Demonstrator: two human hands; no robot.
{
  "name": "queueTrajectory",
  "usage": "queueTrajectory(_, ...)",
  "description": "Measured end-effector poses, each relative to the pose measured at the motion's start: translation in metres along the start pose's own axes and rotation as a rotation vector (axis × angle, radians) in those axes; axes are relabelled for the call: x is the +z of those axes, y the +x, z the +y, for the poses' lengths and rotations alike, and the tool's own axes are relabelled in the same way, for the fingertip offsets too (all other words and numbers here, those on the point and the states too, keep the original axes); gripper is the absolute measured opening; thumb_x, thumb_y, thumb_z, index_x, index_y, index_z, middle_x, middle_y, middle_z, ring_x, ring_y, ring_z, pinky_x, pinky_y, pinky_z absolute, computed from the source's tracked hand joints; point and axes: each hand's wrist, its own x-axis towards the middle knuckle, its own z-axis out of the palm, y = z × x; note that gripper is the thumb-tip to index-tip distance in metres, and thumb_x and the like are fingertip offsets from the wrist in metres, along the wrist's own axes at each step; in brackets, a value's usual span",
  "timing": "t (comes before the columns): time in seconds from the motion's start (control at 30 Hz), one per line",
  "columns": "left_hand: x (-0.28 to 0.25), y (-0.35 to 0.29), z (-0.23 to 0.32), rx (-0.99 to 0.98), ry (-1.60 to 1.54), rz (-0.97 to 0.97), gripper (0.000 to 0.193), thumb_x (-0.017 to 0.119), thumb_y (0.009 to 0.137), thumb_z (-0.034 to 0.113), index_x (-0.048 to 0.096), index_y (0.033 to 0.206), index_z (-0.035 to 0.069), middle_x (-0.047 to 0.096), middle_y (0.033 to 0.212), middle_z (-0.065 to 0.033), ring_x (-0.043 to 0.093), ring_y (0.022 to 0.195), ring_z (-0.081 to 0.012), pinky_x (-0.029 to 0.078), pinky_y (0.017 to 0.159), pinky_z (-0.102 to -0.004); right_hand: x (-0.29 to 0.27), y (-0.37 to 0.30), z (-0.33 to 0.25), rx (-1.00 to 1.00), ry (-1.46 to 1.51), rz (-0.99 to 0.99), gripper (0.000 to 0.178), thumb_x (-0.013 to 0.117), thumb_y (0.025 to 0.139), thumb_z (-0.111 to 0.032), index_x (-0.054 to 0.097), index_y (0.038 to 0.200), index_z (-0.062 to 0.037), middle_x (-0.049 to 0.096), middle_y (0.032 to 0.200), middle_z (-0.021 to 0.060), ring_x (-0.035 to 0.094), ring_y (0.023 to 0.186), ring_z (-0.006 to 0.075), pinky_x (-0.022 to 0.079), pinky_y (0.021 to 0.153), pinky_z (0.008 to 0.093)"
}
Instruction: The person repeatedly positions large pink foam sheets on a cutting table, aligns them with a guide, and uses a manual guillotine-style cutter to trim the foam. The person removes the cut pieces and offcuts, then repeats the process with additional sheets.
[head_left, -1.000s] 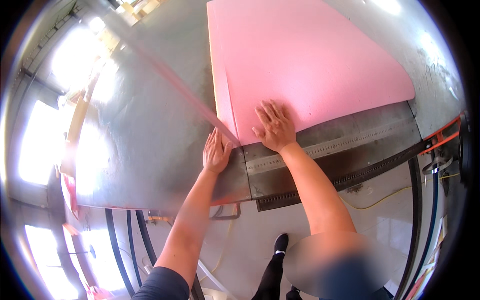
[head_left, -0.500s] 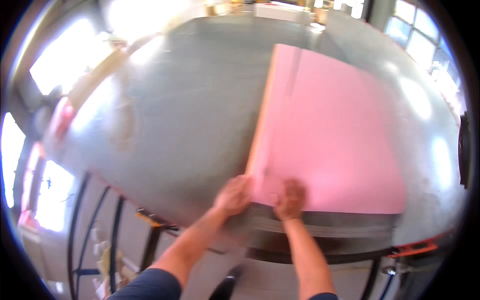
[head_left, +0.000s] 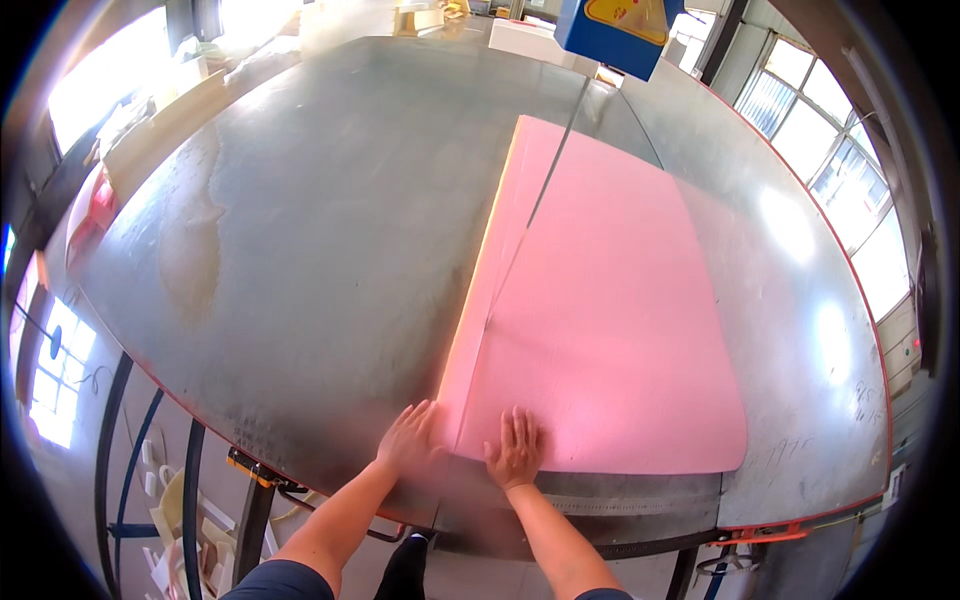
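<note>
A large pink foam sheet lies flat on a grey metal table. A thin dark blade comes down from above and meets the sheet's left part. From its foot a fine straight line runs to the near edge, marking off a narrow strip along the left side. My left hand is at the strip's near left corner, fingers stretched out, slightly blurred. Right of the line, my right hand rests palm down on the sheet near its front edge, fingers spread. Neither hand grips anything.
A blue machine housing with a yellow label hangs over the far side. Pale foam pieces stand beyond the table's left edge, and scraps lie below. An orange-red bar runs along the front right edge.
The view has shifted and sharpened, bringing the blue housing into sight. Sheet and hands now appear lower and further left in the picture. Both hands stay by the sheet's near left corner.
</note>
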Motion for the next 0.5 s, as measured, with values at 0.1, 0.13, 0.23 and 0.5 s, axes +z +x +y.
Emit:
queueTrajectory(0.1,-0.001,0.001,0.004,-0.009,0.013,-0.048,0.088,0.060,0.091,0.051,0.030,0.151,-0.005,0.042,0.153,-0.0222,0.030,0.149,-0.0321,0.019,0.124,-0.0429,-0.001,-0.001,0.001,0.005,0.030,0.002,0.067,0.062,0.085,-0.041,0.053,0.142,-0.0070,0.046,0.151,0.0168,0.036,0.144,0.0400,0.027,0.117,0.0560)
queueTrajectory(0.13,0.003,0.001,0.002,-0.003,0.007,-0.045,0.088,0.061,0.090,0.051,0.030,0.151,-0.005,0.042,0.153,-0.0223,0.031,0.149,-0.0321,0.019,0.124,-0.0432,-0.002,-0.003,0.003,0.005,0.049,0.007,0.067,0.062,0.085,-0.041,0.053,0.142,-0.0070,0.046,0.151,0.0165,0.036,0.144,0.0397,0.027,0.117,0.0559)
queueTrajectory(0.23,0.002,0.005,0.000,0.006,0.031,-0.039,0.089,0.062,0.090,0.051,0.030,0.151,-0.005,0.042,0.153,-0.0231,0.031,0.148,-0.0323,0.020,0.124,-0.0438,0.000,0.002,0.005,-0.014,0.028,-0.007,0.065,0.052,0.093,-0.046,0.051,0.143,-0.0041,0.045,0.150,0.0204,0.037,0.141,0.0448,0.030,0.115,0.0582)
queueTrajectory(0.5,0.000,0.008,0.011,0.036,0.078,-0.006,0.092,0.066,0.087,0.048,0.028,0.152,-0.003,0.045,0.150,-0.0231,0.037,0.145,-0.0335,0.023,0.123,-0.0447,-0.001,0.000,0.010,-0.031,0.026,0.010,0.064,0.053,0.093,-0.044,0.052,0.141,-0.0022,0.046,0.148,0.0231,0.038,0.139,0.0474,0.034,0.113,0.0573)
